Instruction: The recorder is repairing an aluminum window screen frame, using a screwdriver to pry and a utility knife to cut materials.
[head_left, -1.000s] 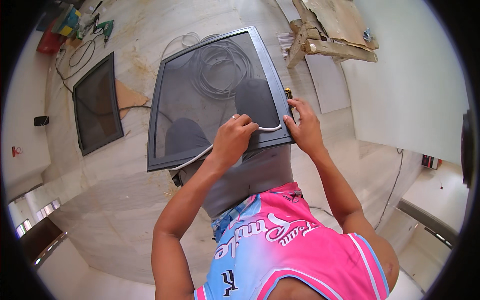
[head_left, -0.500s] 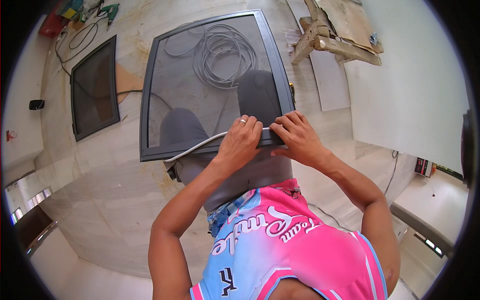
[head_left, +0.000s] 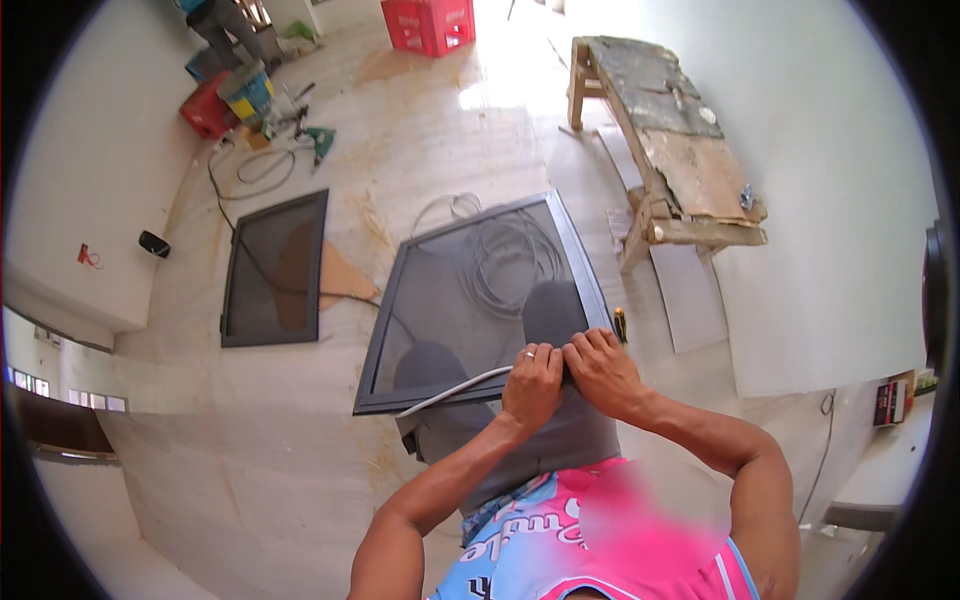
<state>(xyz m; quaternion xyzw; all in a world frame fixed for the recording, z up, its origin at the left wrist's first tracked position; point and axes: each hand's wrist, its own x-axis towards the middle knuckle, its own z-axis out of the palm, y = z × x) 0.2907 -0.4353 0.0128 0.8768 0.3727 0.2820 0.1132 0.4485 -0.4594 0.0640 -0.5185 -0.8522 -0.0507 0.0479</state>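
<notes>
1. In the head view, the dark-framed mesh screen (head_left: 435, 290) is seen over the grey-trousered legs (head_left: 580, 438).
2. The white cord (head_left: 455, 387), lying across its near edge, is clamped by the left hand's (head_left: 533, 385) bent fingers.
3. The right hand (head_left: 604, 368) is placed just beside, fingers bent together; whether cord is gripped cannot be told.

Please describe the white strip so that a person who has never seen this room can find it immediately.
Start from the large, see-through, dark-framed panel in front of the person, and look along its near edge. The white strip runs from the left hand toward that edge's left corner. It is white and uncoiled, unlike the grey cable, whose coils show through the panel.
</notes>
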